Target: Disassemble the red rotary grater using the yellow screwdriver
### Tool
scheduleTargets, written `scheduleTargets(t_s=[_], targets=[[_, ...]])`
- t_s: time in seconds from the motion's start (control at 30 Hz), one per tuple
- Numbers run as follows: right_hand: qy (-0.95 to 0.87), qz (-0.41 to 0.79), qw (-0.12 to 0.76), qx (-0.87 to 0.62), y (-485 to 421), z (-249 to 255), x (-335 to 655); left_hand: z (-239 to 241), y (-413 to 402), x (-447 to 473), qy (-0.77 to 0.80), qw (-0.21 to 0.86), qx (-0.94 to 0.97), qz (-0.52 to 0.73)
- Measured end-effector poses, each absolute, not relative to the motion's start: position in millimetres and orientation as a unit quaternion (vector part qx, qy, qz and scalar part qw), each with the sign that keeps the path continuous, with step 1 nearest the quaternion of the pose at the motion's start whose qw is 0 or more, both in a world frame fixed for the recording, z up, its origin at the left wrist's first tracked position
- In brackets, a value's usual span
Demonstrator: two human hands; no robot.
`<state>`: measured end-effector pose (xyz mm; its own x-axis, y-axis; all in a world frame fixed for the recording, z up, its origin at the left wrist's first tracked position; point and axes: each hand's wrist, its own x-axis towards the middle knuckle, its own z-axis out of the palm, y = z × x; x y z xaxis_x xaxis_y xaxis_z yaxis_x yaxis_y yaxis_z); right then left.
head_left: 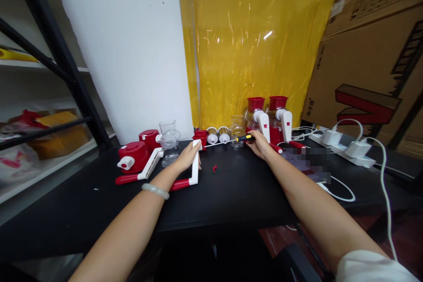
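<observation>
My left hand (187, 156) is closed around a white crank arm with a red handle (194, 168) that rests on the black table (238, 189). My right hand (260, 144) grips a screwdriver with a yellow-and-black handle (243, 138); its thin shaft points left toward a small red part (200, 135) at the top of the crank. A tiny red piece (214, 168) lies loose on the table between my hands.
Two red-and-white hand-crank grinders (272, 119) stand at the back by the yellow plastic sheet. Another red grinder (135, 158) with a clear cup (169, 143) lies at left. Metal drums (218, 134) sit mid-back. A power strip with chargers (343, 145) and cardboard boxes are at right.
</observation>
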<state>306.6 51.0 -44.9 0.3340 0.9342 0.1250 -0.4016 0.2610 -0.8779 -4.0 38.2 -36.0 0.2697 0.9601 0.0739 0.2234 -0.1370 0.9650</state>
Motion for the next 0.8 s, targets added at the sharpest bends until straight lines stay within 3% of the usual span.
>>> scheduleTargets(t_s=[0.13,0.4,0.8], targets=[[-0.369,0.454,0.717,-0.379,51.7,-45.8,309.2,-35.7,38.2,-3.6,0.474,0.471,0.641,0.377],[-0.421,0.350,0.679,-0.489,56.9,-52.7,313.6,-38.6,40.1,-5.5,0.461,0.465,0.649,0.387],[-0.346,0.457,0.721,-0.390,54.4,-47.3,308.4,-34.9,35.2,-4.0,0.463,0.459,0.652,0.387]])
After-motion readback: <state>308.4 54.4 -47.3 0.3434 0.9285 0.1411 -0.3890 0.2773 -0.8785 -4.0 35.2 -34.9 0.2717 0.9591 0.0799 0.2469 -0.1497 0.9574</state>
